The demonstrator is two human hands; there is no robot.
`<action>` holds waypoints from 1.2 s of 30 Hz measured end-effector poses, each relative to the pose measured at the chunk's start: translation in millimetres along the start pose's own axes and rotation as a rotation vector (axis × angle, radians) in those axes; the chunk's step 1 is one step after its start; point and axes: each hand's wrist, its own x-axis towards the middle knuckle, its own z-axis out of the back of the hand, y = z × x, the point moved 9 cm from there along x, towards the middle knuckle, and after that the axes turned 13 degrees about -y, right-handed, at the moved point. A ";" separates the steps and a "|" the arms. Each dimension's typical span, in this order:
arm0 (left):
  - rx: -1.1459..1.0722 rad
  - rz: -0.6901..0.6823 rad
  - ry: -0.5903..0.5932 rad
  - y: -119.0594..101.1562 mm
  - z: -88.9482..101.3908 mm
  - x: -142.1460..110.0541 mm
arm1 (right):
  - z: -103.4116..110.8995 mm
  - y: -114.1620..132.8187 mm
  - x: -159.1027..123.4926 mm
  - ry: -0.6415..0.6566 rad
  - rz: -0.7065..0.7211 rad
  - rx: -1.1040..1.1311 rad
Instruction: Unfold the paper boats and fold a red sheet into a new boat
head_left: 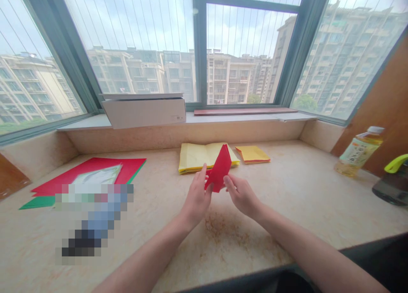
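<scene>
A folded piece of red origami paper (219,169) stands up between my two hands, its point upward. My left hand (197,195) pinches its lower left side, and my right hand (240,195) grips its lower right edge. Behind them lies an opened stack of yellow paper (194,158). A small folded yellow square with red edges (252,154) sits to its right. Further left lie red sheets (92,169) over a green sheet (38,203), partly covered by a clear sleeve.
A pixelated patch (92,220) hides something on the marble counter (287,212) at left. A tea bottle (358,152) and a dark container with a lime-green part (393,182) stand at right. A white box (144,113) rests on the windowsill behind.
</scene>
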 end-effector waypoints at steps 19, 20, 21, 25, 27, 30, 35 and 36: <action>-0.148 -0.162 0.169 -48.9 -7.9 -6.8 | 7.7 23.9 -10.1 -0.082 0.285 -0.460; -0.148 -0.162 0.174 -50.4 -8.4 -7.6 | 7.1 23.5 -10.4 -0.079 0.275 -0.465; -0.147 -0.159 0.178 -51.6 -8.9 -8.2 | 6.5 22.6 -10.6 -0.076 0.260 -0.462; -0.149 -0.130 0.175 -52.8 -9.3 -9.0 | 6.4 15.0 -9.8 -0.080 0.168 -0.381; -0.152 -0.123 0.175 -51.0 -9.1 -8.6 | 8.4 10.6 -8.7 -0.089 0.112 -0.336; -0.117 -0.155 0.183 -46.1 -9.0 -8.6 | 12.5 7.8 -7.1 -0.109 0.074 -0.309; 0.034 -0.247 0.100 -37.8 -1.4 -5.1 | 9.5 10.7 -6.3 -0.069 0.112 -0.265; 0.044 -0.263 0.080 -37.7 0.7 -3.8 | 9.2 12.2 -6.2 -0.064 0.129 -0.268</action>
